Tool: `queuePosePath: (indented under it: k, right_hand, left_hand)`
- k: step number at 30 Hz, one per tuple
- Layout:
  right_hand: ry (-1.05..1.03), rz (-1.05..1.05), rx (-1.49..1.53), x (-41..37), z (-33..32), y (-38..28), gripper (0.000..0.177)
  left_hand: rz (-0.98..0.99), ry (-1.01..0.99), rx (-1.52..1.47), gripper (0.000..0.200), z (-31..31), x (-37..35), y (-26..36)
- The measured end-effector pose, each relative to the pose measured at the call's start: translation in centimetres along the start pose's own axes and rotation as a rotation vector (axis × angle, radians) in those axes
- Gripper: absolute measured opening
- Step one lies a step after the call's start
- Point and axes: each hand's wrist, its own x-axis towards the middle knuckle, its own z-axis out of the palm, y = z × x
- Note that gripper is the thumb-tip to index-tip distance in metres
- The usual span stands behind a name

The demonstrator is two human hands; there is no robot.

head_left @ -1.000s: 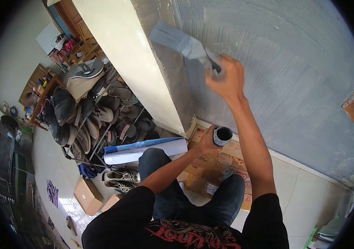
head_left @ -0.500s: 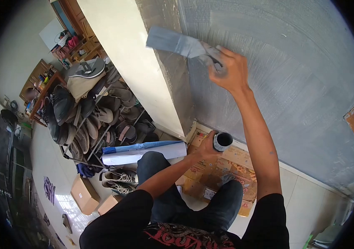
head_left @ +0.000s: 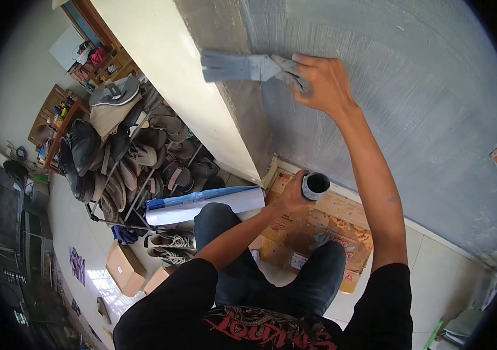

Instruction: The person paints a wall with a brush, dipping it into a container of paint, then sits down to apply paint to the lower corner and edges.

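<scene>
My right hand [head_left: 322, 84] is closed round the handle of a flat paintbrush [head_left: 231, 67] coated in grey. The bristles point left and overlap the corner where the cream pillar [head_left: 161, 64] meets its grey-painted side [head_left: 213, 29]. Behind the hand spreads a grey wall [head_left: 388, 111] with streaky brush marks. Lower down, my left hand [head_left: 297, 192] grips a small cup [head_left: 316, 185] smeared with grey, its dark opening facing up. That cup is held above flattened cardboard [head_left: 283, 239] on the floor, between the wall and my knees.
A metal rack [head_left: 137, 131] crammed with shoes stands left of the pillar. A white and blue roll [head_left: 204, 205] lies before it. Sneakers [head_left: 169, 245] and a cardboard box [head_left: 125, 268] sit on the tiled floor to the left. Paint spots dot the cardboard.
My right hand has turned the brush from a downward slant to nearly level, its bristles still at the pillar's corner. My left hand keeps hold of the cup. The whole view has shifted slightly.
</scene>
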Motion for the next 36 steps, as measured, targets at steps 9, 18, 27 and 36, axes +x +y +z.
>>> queuePosePath:
  k: [9, 18, 27, 36]
  right_hand:
    - [0.012, 0.057, -0.011, -0.3, -1.3, -0.2, 0.056]
    - [-0.146, 0.112, -0.067, -2.2, -1.6, 0.6, 0.058]
    - [-0.221, 0.159, 0.029, -6.6, -1.4, -1.5, 0.054]
    - [-0.339, 0.953, 0.939, -16.4, -4.1, -8.2, 0.037]
  left_hand:
    - [0.02, 0.002, 0.017, 0.089, 0.2, -0.1, -0.3]
    - [-0.015, 0.024, 0.108, 0.092, 0.0, -0.5, -0.1]
    - [0.007, 0.042, 0.008, 0.095, 1.0, -0.6, -2.0]
    - [0.04, 0.037, -0.052, 0.09, 0.6, -1.4, -0.8]
